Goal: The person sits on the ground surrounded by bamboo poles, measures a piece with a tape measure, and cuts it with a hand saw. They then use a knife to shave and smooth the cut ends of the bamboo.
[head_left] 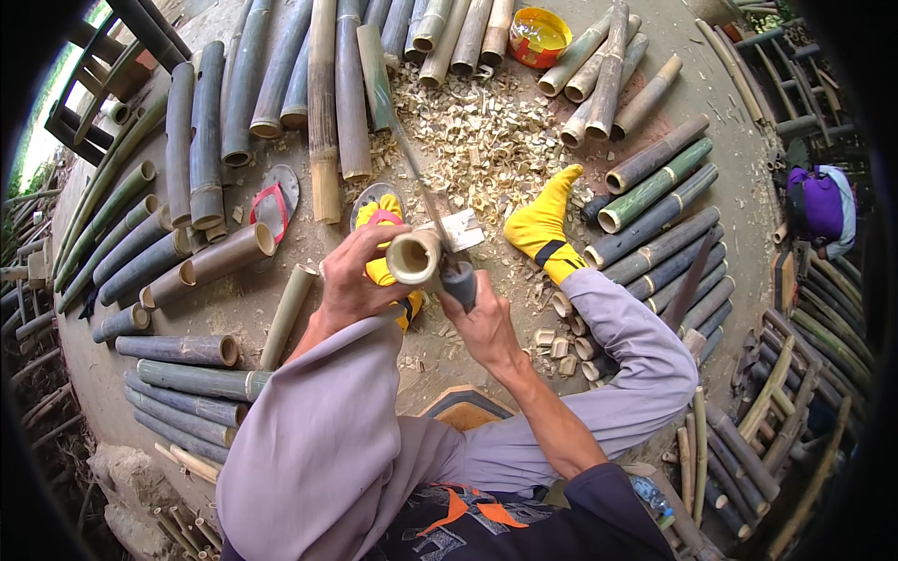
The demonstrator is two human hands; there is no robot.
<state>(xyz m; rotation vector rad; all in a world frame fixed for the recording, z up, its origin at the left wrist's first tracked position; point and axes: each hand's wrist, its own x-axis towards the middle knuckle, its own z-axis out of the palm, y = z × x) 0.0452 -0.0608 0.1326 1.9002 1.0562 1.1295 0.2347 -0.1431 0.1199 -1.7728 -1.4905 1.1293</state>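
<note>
My left hand (354, 276) is wrapped round a short bamboo tube (412, 259), whose open cut end faces up toward me. In my right hand (486, 323) is the dark handle of a long knife (418, 178). Its narrow blade runs away from me, up and to the left, passing close along the tube's right side; whether it touches the tube I cannot tell. A pale flat piece (463, 229) lies just beyond the handle. My feet, in yellow socks (547, 220), rest on either side of a heap of bamboo chips (486, 140).
Bamboo lengths (210, 140) fan out across the floor ahead, with more bamboo poles (664, 248) at the right and bamboo tubes (187, 379) at the left. A yellow-and-red tub (540, 37) stands at the far side. One flip-flop (275, 201) lies left of my foot.
</note>
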